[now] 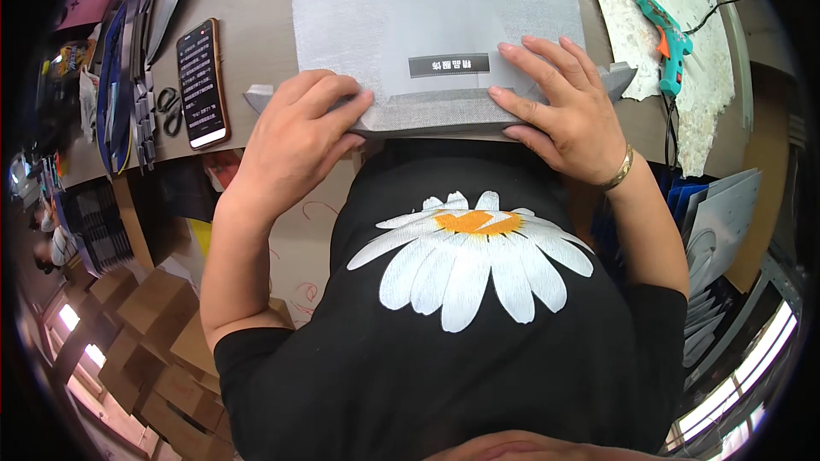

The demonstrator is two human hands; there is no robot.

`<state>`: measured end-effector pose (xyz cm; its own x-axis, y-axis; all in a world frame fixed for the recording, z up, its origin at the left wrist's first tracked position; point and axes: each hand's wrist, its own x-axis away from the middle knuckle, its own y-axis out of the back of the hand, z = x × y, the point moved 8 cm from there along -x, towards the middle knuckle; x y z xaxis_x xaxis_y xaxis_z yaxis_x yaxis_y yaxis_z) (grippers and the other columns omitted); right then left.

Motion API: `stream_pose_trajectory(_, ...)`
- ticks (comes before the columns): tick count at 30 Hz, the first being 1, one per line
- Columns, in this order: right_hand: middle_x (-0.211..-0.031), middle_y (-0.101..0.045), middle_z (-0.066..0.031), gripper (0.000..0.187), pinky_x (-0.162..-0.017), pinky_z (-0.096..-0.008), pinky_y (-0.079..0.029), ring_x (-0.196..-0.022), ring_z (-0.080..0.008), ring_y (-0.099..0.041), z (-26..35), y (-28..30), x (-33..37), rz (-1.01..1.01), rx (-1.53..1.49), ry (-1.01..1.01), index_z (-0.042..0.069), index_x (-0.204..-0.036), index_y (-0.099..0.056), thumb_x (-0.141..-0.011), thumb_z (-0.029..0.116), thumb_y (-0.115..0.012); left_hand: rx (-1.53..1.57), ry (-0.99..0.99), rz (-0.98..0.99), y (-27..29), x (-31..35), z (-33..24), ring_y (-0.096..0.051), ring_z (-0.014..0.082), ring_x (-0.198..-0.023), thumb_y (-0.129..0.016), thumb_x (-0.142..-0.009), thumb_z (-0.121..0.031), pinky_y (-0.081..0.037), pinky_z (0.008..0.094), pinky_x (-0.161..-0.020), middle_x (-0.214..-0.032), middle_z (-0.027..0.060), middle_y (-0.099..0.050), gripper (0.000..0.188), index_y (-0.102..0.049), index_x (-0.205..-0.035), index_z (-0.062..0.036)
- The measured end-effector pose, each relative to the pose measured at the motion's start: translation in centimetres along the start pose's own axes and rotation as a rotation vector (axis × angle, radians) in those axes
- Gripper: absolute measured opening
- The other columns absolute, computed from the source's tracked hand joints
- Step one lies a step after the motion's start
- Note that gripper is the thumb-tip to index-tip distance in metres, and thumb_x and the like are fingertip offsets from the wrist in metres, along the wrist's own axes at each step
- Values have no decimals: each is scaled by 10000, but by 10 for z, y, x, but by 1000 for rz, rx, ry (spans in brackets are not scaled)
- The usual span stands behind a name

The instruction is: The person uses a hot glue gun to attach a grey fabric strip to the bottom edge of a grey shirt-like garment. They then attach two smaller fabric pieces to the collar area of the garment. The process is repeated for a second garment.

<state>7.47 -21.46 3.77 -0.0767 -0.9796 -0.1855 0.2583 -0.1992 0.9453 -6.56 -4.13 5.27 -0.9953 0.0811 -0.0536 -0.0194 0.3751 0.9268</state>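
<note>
At the near edge of the brown table (256, 26), the left hand (295, 132) and right hand (564, 107) press flat, fingers spread, on the folded near edge of a grey woven fabric sheet (436, 8), with a black smartphone (202, 81) to the left and a teal glue gun (666, 38) far right.

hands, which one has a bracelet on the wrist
The right hand; a gold bracelet circles its wrist, while the left hand has a bare wrist.

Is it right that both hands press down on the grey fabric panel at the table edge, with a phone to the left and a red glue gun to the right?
Not quite: the glue gun is teal, not red. The head view shows the left hand and right hand pressing the grey fabric panel, and the phone on the left.
</note>
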Motion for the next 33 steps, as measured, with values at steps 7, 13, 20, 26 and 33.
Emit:
stream_pose_trajectory(7,-1393,-537,-101,346,-1157,-520,-319,-1342,-315,-451,-4,5,-6,17,-92,64,142,-1109,-722,-774,208,-779,-33,-102,277,12,-26,-4,-599,271,-963,-700,-711,-7,-462,431,-943,-979,74,-641,320,-724,-1029,-33)
stream_pose_trajectory(13,-1367,-552,-115,312,-1147,-527,-332,-1319,-339,-463,-7,6,-7,1,-163,72,126,-1069,-741,-769,203,-779,-83,-175,296,0,-42,2,-602,260,-974,-660,-643,-2,-397,464,-1072,-949,69,-657,303,-753,-923,-73)
stream_pose_trajectory(20,-1323,-576,-130,290,-1132,-528,-347,-1295,-342,-482,-8,6,-8,-32,-245,51,80,-1028,-750,-766,200,-778,-262,244,-410,22,-25,3,-571,261,-961,-652,-680,-43,-397,436,-985,-896,67,-618,341,-772,-994,-104)
stream_pose_trajectory(26,-1327,-581,-125,290,-1140,-526,-333,-1306,-333,-474,-10,6,-8,-11,-282,32,73,-1029,-753,-778,218,-765,52,603,-260,-7,-19,29,-532,225,-684,-715,-823,-163,-453,351,-655,-742,84,-536,637,-542,-1432,-94)
stream_pose_trajectory(33,-1347,-580,-117,327,-1148,-528,-325,-1320,-326,-473,-13,2,-10,-1,-311,32,96,-1030,-758,-741,244,-794,353,784,-414,-10,-33,39,-398,117,-485,-714,-771,-71,-401,270,-516,-548,6,-423,902,-288,-1566,-33)
